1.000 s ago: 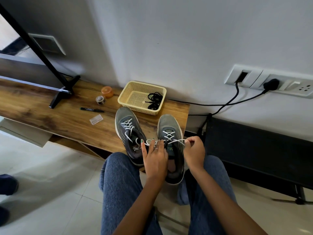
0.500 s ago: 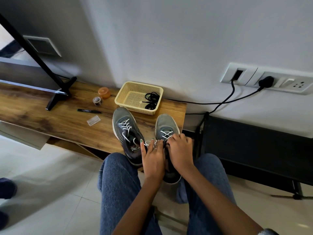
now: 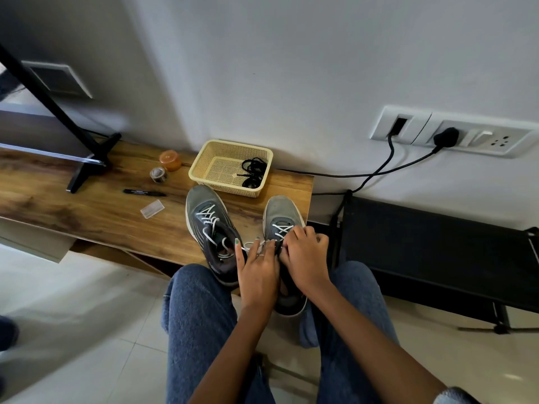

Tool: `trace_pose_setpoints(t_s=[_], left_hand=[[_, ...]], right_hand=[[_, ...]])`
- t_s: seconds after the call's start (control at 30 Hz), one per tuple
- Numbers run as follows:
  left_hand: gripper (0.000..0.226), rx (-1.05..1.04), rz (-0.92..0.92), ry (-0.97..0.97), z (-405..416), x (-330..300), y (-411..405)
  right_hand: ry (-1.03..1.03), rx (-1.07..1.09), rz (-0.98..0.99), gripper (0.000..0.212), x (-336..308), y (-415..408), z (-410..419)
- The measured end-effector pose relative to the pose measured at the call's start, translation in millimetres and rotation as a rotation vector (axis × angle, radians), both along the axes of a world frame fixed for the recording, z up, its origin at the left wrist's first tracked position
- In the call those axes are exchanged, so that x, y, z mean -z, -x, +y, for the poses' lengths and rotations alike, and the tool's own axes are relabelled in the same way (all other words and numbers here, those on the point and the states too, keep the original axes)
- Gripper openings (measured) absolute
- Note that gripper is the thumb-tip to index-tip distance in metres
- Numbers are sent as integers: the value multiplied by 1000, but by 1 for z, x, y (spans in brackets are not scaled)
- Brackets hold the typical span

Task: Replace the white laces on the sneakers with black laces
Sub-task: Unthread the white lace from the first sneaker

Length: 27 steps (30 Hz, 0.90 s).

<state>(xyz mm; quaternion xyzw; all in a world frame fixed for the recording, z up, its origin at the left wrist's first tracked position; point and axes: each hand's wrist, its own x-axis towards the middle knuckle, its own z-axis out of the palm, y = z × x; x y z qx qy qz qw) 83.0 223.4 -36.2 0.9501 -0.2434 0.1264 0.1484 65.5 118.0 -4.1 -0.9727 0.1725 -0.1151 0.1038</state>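
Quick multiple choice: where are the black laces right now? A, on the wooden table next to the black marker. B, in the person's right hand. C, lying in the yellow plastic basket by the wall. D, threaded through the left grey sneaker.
C: the coiled black laces lie inside the pale yellow perforated plastic basket by the wall, while both grey sneakers show white laces and both hands work at the right grey sneaker.

I can read no text, label, brand or number in this view. The black marker [image 3: 144, 193] on the wooden bench [image 3: 87, 208] and the grey sneakers [image 3: 210, 225] show markings too small and blurred for me to read.
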Motion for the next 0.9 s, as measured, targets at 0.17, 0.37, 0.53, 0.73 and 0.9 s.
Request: trace_pose_setpoints(t_s=[0.17, 0.37, 0.53, 0.73, 0.9], left_hand=[[40, 6, -10, -8, 0, 0, -1], [40, -3, -11, 14, 1, 1, -2], [40, 0, -15, 14, -1, -1, -2], [38, 22, -28, 26, -2, -2, -1], [38, 33, -17, 21, -1, -3, -1]], right_hand=[[-88, 37, -35, 6, 2, 0, -8], [-644, 367, -189, 5, 3, 3, -27], [-729, 491, -159, 5, 2, 7, -28], [-137, -50, 46, 28, -15, 4, -8], [81, -76, 143, 14, -8, 2, 1]])
